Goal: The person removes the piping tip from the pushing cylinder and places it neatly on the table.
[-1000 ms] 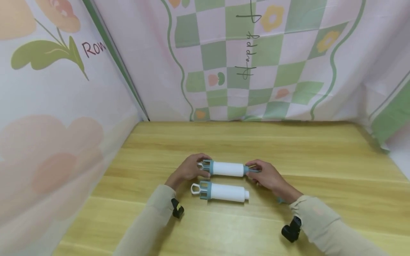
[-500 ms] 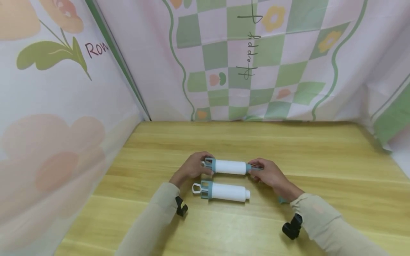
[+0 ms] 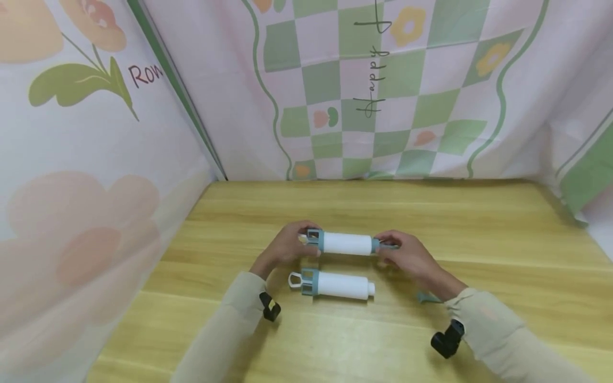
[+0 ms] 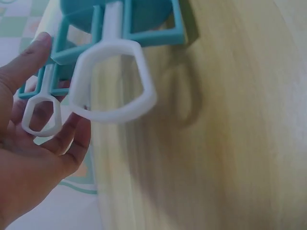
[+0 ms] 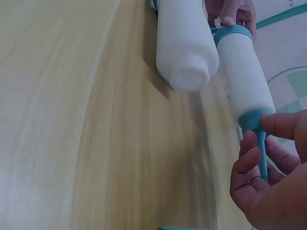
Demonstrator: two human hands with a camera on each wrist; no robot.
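A syringe-like white tube [image 3: 347,243] lies sideways between my hands, with a teal open-frame collar at its left end and a thin teal nozzle [image 5: 262,151] at its right. My left hand [image 3: 287,243] grips the collar; the white ring handle [image 4: 43,132] pokes out toward the palm. The nozzle's base is pinched by my right hand [image 3: 411,256], thumb on one side and fingers curled on the other. Nearer to me lies a second white tube [image 3: 342,285], with the same collar and ring, its right end a bare white stub [image 5: 189,79]. Neither hand touches it.
On the wooden table [image 3: 335,340], a small teal piece [image 3: 428,298] lies under my right forearm, partly hidden by it. Printed curtains [image 3: 369,90] rise behind the table's far edge and along the left.
Both hands have moved the gripped tube a little to the right and farther from me. The second tube stays in place. More of the small teal piece shows beside my right forearm.
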